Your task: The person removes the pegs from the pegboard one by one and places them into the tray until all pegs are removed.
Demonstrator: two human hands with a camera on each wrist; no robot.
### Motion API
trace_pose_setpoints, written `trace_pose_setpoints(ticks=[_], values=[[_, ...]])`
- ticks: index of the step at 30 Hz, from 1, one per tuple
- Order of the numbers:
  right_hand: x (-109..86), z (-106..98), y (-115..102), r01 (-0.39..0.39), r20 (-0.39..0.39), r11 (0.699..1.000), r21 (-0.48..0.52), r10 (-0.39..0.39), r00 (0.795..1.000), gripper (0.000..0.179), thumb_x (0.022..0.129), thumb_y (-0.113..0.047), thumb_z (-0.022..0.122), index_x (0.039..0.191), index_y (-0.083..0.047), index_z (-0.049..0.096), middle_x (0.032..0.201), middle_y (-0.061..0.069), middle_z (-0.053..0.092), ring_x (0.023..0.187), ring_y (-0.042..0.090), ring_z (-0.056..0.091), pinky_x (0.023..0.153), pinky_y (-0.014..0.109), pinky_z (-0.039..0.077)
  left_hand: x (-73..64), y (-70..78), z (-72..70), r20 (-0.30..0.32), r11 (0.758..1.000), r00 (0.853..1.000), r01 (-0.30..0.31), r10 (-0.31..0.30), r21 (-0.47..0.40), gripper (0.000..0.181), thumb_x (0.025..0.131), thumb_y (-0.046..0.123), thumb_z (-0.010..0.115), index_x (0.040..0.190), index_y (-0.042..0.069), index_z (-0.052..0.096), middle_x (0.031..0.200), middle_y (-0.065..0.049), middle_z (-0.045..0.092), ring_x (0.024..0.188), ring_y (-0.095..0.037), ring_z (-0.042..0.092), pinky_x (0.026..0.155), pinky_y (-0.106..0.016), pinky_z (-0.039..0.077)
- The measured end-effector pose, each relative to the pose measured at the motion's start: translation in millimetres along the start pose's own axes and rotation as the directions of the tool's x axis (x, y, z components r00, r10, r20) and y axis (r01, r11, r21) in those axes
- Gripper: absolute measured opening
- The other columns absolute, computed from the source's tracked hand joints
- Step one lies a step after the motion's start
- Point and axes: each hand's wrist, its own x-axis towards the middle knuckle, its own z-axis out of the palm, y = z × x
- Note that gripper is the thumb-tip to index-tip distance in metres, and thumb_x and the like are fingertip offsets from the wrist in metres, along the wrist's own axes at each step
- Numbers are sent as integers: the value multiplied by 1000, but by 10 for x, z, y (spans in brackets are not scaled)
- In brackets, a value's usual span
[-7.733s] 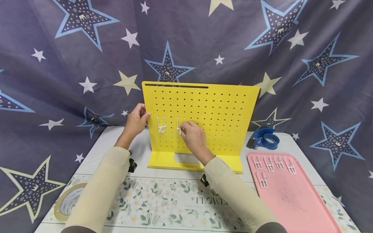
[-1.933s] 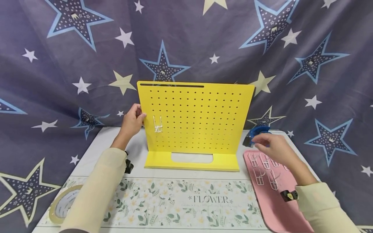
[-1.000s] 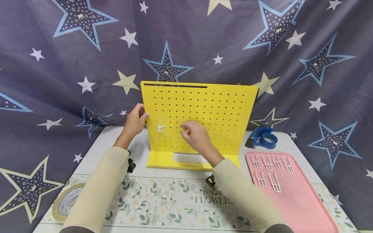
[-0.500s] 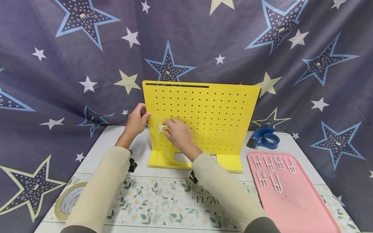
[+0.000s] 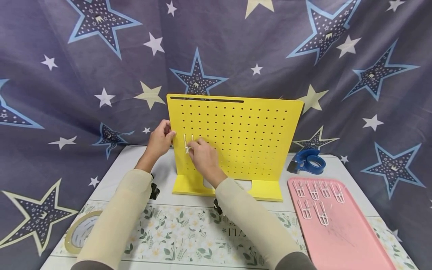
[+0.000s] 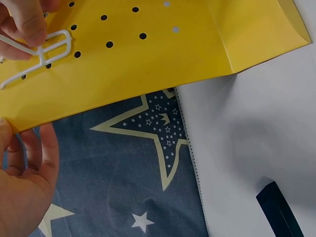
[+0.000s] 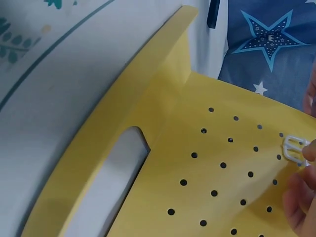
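Note:
A yellow pegboard [image 5: 249, 131] stands upright on its own base. My left hand [image 5: 160, 139] grips its left edge, thumb at the front and fingers behind, as the left wrist view also shows. One white wire hook [image 5: 185, 144] sits on the board's left side. My right hand [image 5: 205, 156] pinches this hook at its lower part, hiding some of it. In the right wrist view the hook's looped end [image 7: 286, 145] shows beside the fingertips. Whether its prongs are still in the holes I cannot tell.
On the right a pink tray [image 5: 337, 240] carries several white wire hooks [image 5: 322, 213]. Behind the tray is a blue tape dispenser [image 5: 314, 165]. A roll of tape [image 5: 69, 240] lies at the front left, partly under my left sleeve. A starry curtain [image 5: 229, 37] hangs behind.
A second hook, in my right hand at the board earlier, is gone from it; the tray holds one more. My right hand came back from the tray to the remaining hook. The left hand stayed.

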Motion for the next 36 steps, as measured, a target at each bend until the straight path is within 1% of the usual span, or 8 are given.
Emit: trace_pose_setpoints(ticks=[4, 7, 11, 19, 27, 33, 36], values=[[-3, 21, -8, -3, -51, 1000, -4, 3, 999, 13, 99, -28, 68, 108, -28, 78, 95, -7, 69, 61, 5, 52, 50, 15, 40, 3, 1, -1, 0, 1000, 1000, -5, 5, -3, 17, 106, 11, 53, 122, 8, 48, 97, -9, 51, 84, -24, 58, 72, -35, 54], [-5, 45, -9, 10, -89, 1000, -8, -10, 996, 12, 98, -27, 69, 105, -28, 78, 94, -7, 69, 61, 5, 55, 50, 16, 42, 3, 0, -5, -5, 1000, 1000, -8, 8, 0, 17, 106, 11, 54, 121, 8, 48, 96, -9, 51, 83, -25, 58, 71, -36, 54], [-6, 75, -1, 37, -131, 999, -26, -40, 991, 10, 97, -27, 71, 103, -27, 78, 93, -7, 69, 60, 4, 57, 50, 16, 44, 0, 4, -4, -8, 1000, 1000, -4, 4, 5, 17, 106, 12, 53, 121, 8, 48, 96, -9, 51, 83, -24, 58, 71, -34, 54], [-24, 108, 33, 78, -151, 995, -66, -87, 985, 11, 98, -28, 70, 105, -27, 79, 92, -6, 68, 56, 4, 52, 47, 16, 40, -18, 15, 0, 2, 1000, 1000, 5, -5, 10, 16, 106, 12, 54, 121, 9, 48, 96, -9, 51, 82, -24, 58, 70, -34, 53], [-35, 86, 26, 139, -225, 985, -101, -159, 961, 10, 97, -28, 71, 103, -27, 78, 90, -6, 69, 52, 6, 53, 45, 19, 42, -17, 14, -9, -6, 1000, 1000, 2, -2, 12, 17, 106, 12, 53, 121, 9, 48, 96, -9, 51, 83, -24, 59, 70, -33, 54], [-46, 26, 28, 184, -246, 979, -82, -199, 949, 7, 97, -26, 71, 101, -27, 77, 91, -6, 70, 52, 5, 53, 45, 17, 40, -11, 15, -2, -2, 1000, 1000, 5, -5, 18, 16, 106, 12, 53, 121, 9, 48, 96, -9, 51, 83, -24, 58, 71, -34, 54], [-69, -62, 43, 190, -241, 981, -50, -196, 950, 7, 96, -26, 72, 100, -26, 78, 90, -6, 70, 55, 4, 57, 46, 16, 42, -7, 17, -2, -4, 1000, 1000, -4, 4, 19, 17, 106, 11, 53, 122, 8, 48, 96, -9, 52, 83, -25, 58, 71, -35, 53]])
